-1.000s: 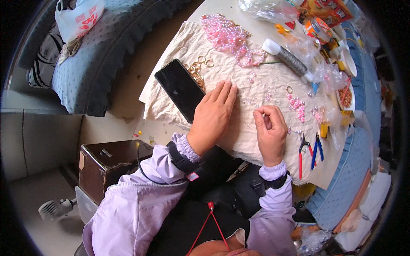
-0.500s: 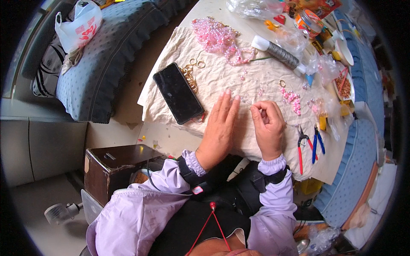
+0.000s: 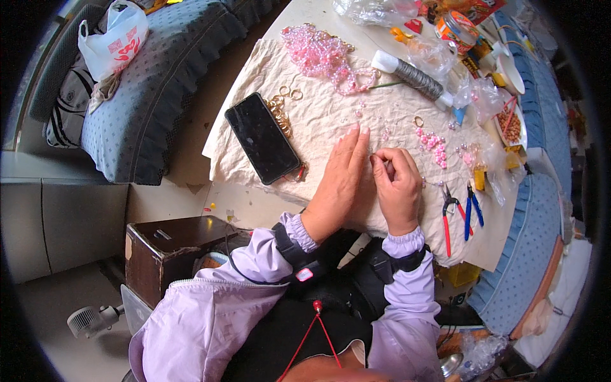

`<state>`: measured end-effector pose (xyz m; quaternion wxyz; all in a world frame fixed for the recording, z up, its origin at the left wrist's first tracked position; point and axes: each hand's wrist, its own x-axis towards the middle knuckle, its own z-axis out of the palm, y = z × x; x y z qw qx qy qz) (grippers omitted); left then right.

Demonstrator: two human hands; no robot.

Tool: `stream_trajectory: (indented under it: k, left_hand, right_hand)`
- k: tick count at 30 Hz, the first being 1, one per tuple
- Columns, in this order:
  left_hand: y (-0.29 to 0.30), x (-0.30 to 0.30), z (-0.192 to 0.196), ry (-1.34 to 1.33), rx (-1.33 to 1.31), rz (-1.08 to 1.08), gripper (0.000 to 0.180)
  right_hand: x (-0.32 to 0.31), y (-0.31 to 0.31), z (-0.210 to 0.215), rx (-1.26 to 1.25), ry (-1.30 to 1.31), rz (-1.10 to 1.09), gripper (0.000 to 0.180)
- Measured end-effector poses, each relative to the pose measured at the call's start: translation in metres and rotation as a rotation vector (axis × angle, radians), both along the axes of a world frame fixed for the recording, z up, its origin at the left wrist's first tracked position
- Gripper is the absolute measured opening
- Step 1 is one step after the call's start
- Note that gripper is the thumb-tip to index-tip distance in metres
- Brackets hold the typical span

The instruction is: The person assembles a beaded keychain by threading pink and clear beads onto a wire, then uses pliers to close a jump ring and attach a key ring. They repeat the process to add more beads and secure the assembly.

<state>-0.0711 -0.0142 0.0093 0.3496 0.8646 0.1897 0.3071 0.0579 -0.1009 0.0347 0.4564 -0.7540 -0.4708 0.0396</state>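
Observation:
My left hand [image 3: 336,181] lies flat on the wrinkled cream cloth [image 3: 254,67], fingers stretched out and pointing away from me, with small clear beads near the fingertips. Close beside it on the right, my right hand [image 3: 400,191] is closed in a pinch; whatever is between its thumb and fingers is too small to make out. Pink beads [image 3: 433,149] lie in a cluster beyond my right hand, below a single gold ring [image 3: 418,121]. Red-handled pliers [image 3: 447,223] and a blue-handled tool [image 3: 472,213] rest to its right.
A black phone [image 3: 262,138] lies at left beside several gold rings [image 3: 280,118]. Farther back are tangled pink bead strands [image 3: 318,57] and a grey wire spool [image 3: 415,77]. Plastic bags [image 3: 480,99], a jar [image 3: 457,30] and a bowl of brown beads [image 3: 511,127] crowd the right.
My left hand has slid to the right and a little forward over the cloth, closer to my right hand. The right hand keeps its pinch and has barely shifted.

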Motion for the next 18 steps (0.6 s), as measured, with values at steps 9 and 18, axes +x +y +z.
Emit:
stream_trajectory:
  k: [9, 18]
  left_hand:
    - [0.002, -0.027, 0.010, -0.080, -0.041, 0.045, 0.080]
    - [-0.002, -0.042, 0.012, 0.011, 0.051, 0.201, 0.034]
  right_hand:
    - [0.001, -0.013, 0.004, -0.087, 0.047, 0.085, 0.011]
    - [0.000, -0.020, 0.006, -0.085, 0.045, 0.135, 0.012]
